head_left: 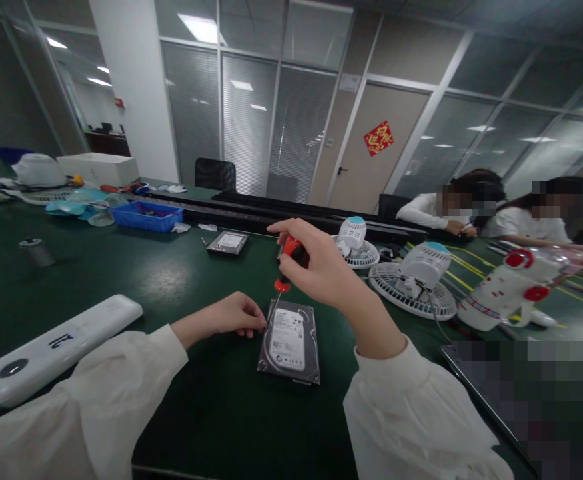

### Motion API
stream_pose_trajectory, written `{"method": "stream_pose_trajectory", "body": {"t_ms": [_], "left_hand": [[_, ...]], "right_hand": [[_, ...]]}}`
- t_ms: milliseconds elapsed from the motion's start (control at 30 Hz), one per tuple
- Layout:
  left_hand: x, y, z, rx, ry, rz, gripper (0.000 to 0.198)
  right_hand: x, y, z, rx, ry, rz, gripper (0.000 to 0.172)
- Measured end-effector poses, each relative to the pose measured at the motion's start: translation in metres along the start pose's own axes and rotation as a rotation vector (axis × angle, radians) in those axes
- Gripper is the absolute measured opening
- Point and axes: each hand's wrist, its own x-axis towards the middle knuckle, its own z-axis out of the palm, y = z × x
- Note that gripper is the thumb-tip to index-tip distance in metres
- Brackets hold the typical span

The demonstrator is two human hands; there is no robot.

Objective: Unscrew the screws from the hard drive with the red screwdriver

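A hard drive with a white label lies flat on the green table in front of me. My right hand is closed round the red and black handle of a screwdriver, held upright with its tip at the drive's upper left corner. My left hand rests on the table just left of that corner, fingers curled and pinched near the tip; what they hold, if anything, is too small to see.
A second hard drive lies farther back. A long white device sits at the near left, a blue bin at the back left. Small white fans, a white and red toy and two seated people are on the right.
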Motion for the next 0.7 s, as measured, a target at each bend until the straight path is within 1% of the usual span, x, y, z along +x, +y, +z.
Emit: {"method": "stream_pose_trajectory", "body": {"t_ms": [67, 167, 233, 400, 533, 600, 633, 700], "left_hand": [[-0.0001, 0.0003, 0.0002, 0.001, 0.000, 0.001, 0.029], [0.0006, -0.0005, -0.0002, 0.003, 0.000, 0.001, 0.030], [0.0020, -0.0024, -0.0010, 0.005, -0.002, 0.001, 0.030], [0.0042, -0.0061, -0.0021, 0.006, -0.002, 0.006, 0.030], [0.0032, -0.0049, -0.0011, 0.004, -0.002, 0.007, 0.029], [0.0029, -0.0043, -0.0008, 0.002, 0.000, 0.006, 0.028], [0.0029, -0.0042, -0.0008, 0.001, 0.000, 0.005, 0.028], [0.0033, -0.0045, -0.0010, -0.001, 0.000, 0.005, 0.028]], "right_hand": [[-0.0005, 0.0011, 0.0008, -0.008, -0.011, 0.005, 0.043], [0.0001, 0.0027, 0.0012, -0.017, -0.013, 0.015, 0.036], [0.0006, 0.0029, 0.0006, -0.015, -0.005, 0.015, 0.034], [0.0000, -0.0008, -0.0031, -0.020, -0.033, 0.026, 0.046], [-0.0005, -0.0019, -0.0033, -0.024, -0.033, 0.030, 0.037], [-0.0001, -0.0012, -0.0021, -0.027, -0.026, 0.031, 0.036], [0.0001, -0.0008, -0.0015, -0.021, -0.022, 0.038, 0.038], [0.0004, -0.0004, -0.0006, 0.007, -0.015, 0.068, 0.049]]}}
